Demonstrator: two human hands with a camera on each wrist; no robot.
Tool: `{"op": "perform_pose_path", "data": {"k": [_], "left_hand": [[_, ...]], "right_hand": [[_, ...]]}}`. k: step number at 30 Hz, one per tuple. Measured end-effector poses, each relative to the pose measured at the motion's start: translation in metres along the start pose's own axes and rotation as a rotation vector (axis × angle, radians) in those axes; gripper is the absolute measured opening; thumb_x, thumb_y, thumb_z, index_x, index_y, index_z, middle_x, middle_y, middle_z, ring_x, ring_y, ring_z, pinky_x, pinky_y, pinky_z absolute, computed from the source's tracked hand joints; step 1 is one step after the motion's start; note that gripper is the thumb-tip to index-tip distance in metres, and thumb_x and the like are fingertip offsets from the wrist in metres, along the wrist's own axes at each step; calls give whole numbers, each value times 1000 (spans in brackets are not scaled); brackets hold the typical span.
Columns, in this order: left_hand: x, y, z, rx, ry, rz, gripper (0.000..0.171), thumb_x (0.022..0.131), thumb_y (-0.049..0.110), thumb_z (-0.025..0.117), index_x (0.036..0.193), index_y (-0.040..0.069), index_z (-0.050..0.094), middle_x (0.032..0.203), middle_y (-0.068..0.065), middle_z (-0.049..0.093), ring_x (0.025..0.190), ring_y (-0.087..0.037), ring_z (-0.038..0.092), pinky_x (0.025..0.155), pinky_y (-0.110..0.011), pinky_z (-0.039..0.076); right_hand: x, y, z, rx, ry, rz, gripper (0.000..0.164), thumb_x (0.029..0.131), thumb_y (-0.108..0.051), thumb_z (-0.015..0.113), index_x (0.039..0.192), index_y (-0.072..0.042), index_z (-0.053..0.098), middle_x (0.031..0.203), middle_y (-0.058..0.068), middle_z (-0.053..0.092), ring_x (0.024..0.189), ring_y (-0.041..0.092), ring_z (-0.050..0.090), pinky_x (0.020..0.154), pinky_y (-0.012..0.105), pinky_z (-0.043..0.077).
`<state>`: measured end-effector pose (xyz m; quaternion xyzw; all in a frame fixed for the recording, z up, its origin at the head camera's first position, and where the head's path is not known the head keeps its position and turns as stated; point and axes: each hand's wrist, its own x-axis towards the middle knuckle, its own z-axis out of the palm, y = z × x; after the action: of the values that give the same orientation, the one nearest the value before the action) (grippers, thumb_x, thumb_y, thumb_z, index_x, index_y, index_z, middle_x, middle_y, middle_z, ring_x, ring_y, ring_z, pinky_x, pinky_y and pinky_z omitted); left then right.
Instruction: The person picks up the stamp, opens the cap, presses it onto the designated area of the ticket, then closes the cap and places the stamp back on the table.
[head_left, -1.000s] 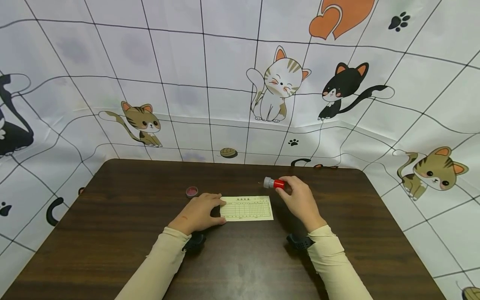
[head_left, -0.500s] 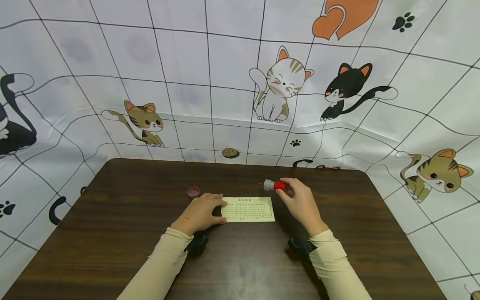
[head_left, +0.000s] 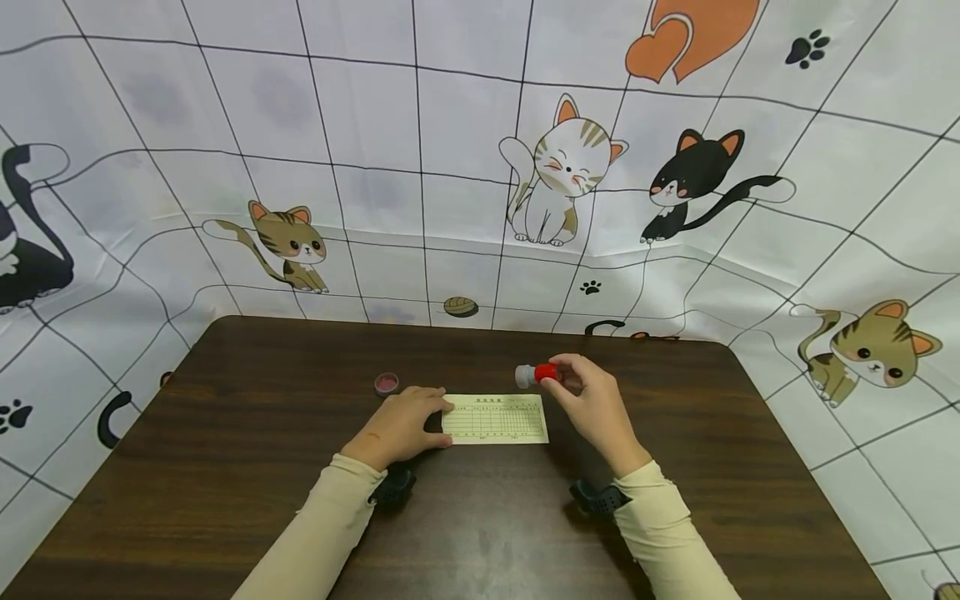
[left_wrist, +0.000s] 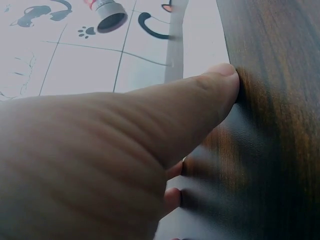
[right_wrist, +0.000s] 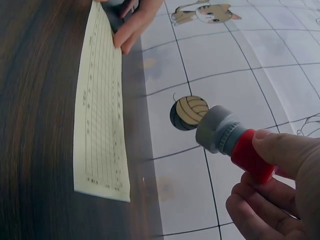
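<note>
My right hand [head_left: 596,404] pinches a round stamp [right_wrist: 252,155] by its red handle between thumb and fingers. The stamp is tilted nearly sideways, its grey round head [right_wrist: 215,130] towards the left, held up just past the upper right corner of a pale yellow printed form [head_left: 495,419]. In the left wrist view the dark round face of the stamp head [left_wrist: 111,21] shows at the top. My left hand [head_left: 397,425] rests at the form's left end, thumb on the lower corner and fingers at the upper one. The form lies flat on the table.
A small round ink pad [head_left: 386,384], reddish inside, lies on the brown wooden table [head_left: 247,467] beyond my left hand. A white curtain [head_left: 375,125] with grid lines and cartoon cats hangs right behind the table's far edge.
My right hand has moved a little to the left with the stamp, bringing it nearer the form's upper right corner. The left hand stays on the form.
</note>
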<state>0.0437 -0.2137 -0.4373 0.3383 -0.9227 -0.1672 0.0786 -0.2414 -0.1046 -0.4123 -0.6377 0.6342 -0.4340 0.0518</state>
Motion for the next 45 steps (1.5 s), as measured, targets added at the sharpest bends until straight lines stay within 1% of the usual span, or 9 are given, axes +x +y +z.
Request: {"op": "perform_pose_path", "data": {"k": [5, 9, 13, 17, 20, 24, 28, 36, 45], "left_hand": [[-1, 0, -1, -8, -7, -3, 54, 88, 37, 83, 133, 12, 70, 152, -11, 54, 140, -34, 49, 115, -56, 39], [-1, 0, -2, -17, -9, -7, 54, 88, 37, 83, 134, 12, 70, 152, -11, 54, 141, -34, 48, 115, -55, 39], [0, 0, -2, -25, -12, -12, 53, 88, 37, 83, 134, 12, 70, 152, -10, 54, 141, -34, 48, 115, -55, 39], [0, -1, -2, -29, -11, -11, 54, 88, 36, 83, 134, 12, 70, 152, -11, 54, 141, -34, 48, 115, -55, 39], [-1, -1, -2, -30, -10, -9, 54, 88, 36, 83, 134, 12, 69, 152, -11, 54, 141, -34, 48, 115, -56, 38], [0, -1, -2, -28, -11, -7, 54, 88, 36, 83, 134, 12, 69, 152, -11, 54, 141, -34, 48, 115, -56, 38], [0, -1, -2, -28, -11, -6, 54, 88, 37, 83, 134, 12, 69, 152, -11, 54, 141, -34, 48, 115, -57, 38], [0, -2, -1, -24, -15, -5, 55, 88, 37, 83, 136, 12, 68, 153, -11, 53, 142, -34, 47, 116, -57, 37], [1, -1, -1, -25, -16, -11, 57, 89, 37, 82, 138, 12, 67, 154, -12, 52, 142, -35, 46, 116, -57, 36]], "right_hand": [[-1, -5, 3, 3, -2, -57, 33, 88, -9, 83, 119, -6, 74, 104, 4, 72, 89, 18, 70, 79, 36, 62], [-2, -7, 6, -33, -38, -84, 32, 88, -11, 84, 119, -11, 76, 103, 0, 71, 87, 15, 65, 75, 33, 60], [-4, -10, 9, -29, -107, -81, 32, 89, -10, 83, 120, -10, 76, 104, 2, 70, 91, 22, 68, 79, 39, 62], [-6, -12, 11, -49, -160, -95, 32, 89, -8, 82, 121, -7, 75, 104, 2, 69, 91, 28, 68, 78, 44, 61], [-7, -14, 12, -96, -176, -124, 31, 89, -9, 82, 120, -8, 76, 102, 0, 69, 87, 25, 66, 73, 39, 58], [-8, -15, 13, -137, -206, -133, 30, 89, -11, 83, 118, -10, 77, 98, -3, 68, 83, 24, 63, 70, 30, 51], [-8, -13, 15, -151, -236, -125, 31, 87, -14, 84, 117, -9, 77, 96, -5, 67, 81, 23, 60, 68, 28, 46], [-10, -12, 17, -180, -261, -136, 33, 88, -16, 84, 118, -7, 77, 94, -5, 67, 79, 17, 58, 68, 28, 47], [-10, -10, 20, -203, -275, -135, 30, 88, -15, 84, 116, -8, 77, 94, -4, 67, 81, 19, 62, 68, 30, 49]]}}
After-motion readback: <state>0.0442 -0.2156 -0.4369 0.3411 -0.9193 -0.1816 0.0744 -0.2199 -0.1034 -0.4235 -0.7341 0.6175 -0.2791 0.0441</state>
